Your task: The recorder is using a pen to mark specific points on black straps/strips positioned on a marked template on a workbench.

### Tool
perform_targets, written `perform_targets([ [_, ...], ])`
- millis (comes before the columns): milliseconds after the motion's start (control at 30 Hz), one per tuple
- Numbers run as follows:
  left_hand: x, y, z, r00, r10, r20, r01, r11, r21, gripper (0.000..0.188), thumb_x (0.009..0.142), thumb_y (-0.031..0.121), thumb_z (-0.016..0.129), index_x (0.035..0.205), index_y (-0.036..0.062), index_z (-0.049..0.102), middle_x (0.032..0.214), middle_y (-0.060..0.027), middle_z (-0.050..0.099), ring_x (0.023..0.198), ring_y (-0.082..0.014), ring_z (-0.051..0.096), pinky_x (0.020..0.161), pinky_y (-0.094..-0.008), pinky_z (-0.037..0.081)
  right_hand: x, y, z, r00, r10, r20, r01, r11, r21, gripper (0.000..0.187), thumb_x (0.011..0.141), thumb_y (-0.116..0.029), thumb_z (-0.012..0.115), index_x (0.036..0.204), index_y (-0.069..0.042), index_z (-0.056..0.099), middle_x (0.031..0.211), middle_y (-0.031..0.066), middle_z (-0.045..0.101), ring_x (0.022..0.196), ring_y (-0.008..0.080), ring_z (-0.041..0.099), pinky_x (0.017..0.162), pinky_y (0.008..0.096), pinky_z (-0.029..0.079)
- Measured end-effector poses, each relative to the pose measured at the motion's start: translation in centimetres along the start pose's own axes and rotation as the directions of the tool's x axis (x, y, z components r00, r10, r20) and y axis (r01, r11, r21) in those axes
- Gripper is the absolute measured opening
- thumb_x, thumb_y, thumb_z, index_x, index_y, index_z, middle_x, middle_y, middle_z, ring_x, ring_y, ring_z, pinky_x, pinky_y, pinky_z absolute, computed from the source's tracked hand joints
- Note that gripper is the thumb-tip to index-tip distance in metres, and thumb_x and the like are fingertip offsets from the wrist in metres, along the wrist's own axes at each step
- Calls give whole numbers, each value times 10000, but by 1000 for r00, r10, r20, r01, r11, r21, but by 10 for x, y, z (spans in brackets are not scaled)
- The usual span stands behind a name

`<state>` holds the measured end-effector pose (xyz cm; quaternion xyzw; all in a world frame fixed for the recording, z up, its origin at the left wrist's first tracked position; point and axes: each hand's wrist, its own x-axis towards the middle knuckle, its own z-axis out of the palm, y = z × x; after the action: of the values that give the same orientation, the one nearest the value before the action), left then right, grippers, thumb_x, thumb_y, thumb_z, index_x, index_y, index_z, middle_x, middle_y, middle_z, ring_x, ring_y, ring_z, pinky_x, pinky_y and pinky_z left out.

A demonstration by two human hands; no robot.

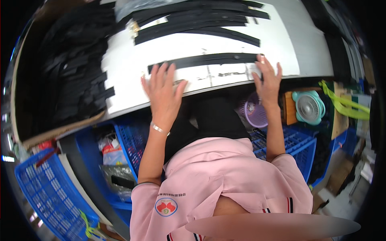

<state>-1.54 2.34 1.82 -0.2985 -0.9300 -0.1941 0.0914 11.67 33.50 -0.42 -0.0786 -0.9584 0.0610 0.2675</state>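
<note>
Two hands (pixel 163 90) (pixel 267 76) — one black strip (pixel 205 60)

White worktable (pixel 305 48) — blue crates (pixel 52 193) below

head cam | worn above, facing down | close over white table (pixel 305 52) edge | fisheye

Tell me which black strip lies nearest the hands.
The lone black strip lying apart on the white table, just above both hands; the other strips are bunched farther back.
</note>
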Motion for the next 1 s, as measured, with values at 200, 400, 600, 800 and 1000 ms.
perform_targets([
  [200,-26,-4,-10,997,-43,63,44,999,-13,631,936,348,720,1480,109,507,1490,-89,505,1482,-313,351,1211,-636,80,-3,-13,-3,997,-7,-81,9,1000,27,427,848,-94,785,1240,-100,616,1296,66,701,1295,230,609,1199,517,252],
  [400,-30,-8,-6,998,-23,62,25,999,-37,677,937,340,722,1517,108,460,1533,-82,468,1507,-304,321,1211,-636,51,1,-15,-4,993,28,-111,-18,996,90,416,880,-149,770,1261,-93,610,1344,81,671,1336,256,566,1206,544,220],
  [600,-39,-10,-11,996,-71,48,73,997,-41,667,932,325,726,1514,121,472,1543,-81,459,1491,-301,349,1201,-648,42,-7,-27,-2,998,55,-14,-55,998,23,428,869,-149,780,1262,-91,620,1354,59,668,1334,238,563,1213,568,166],
  [800,-44,-2,-5,997,-74,17,75,994,-81,699,914,360,733,1528,161,467,1563,-69,444,1509,-266,325,1200,-647,27,-15,-21,0,994,51,-98,-64,989,-134,437,845,-111,798,1253,-93,643,1311,18,700,1252,206,605,1219,529,183],
  [1000,-48,-14,-2,997,-80,15,81,996,-33,731,905,387,738,1532,141,457,1572,-63,438,1505,-262,331,1204,-644,2,-14,-19,0,995,11,-103,-25,991,-135,412,860,-84,783,1247,-95,644,1302,18,703,1239,198,610,1217,509,214],
])
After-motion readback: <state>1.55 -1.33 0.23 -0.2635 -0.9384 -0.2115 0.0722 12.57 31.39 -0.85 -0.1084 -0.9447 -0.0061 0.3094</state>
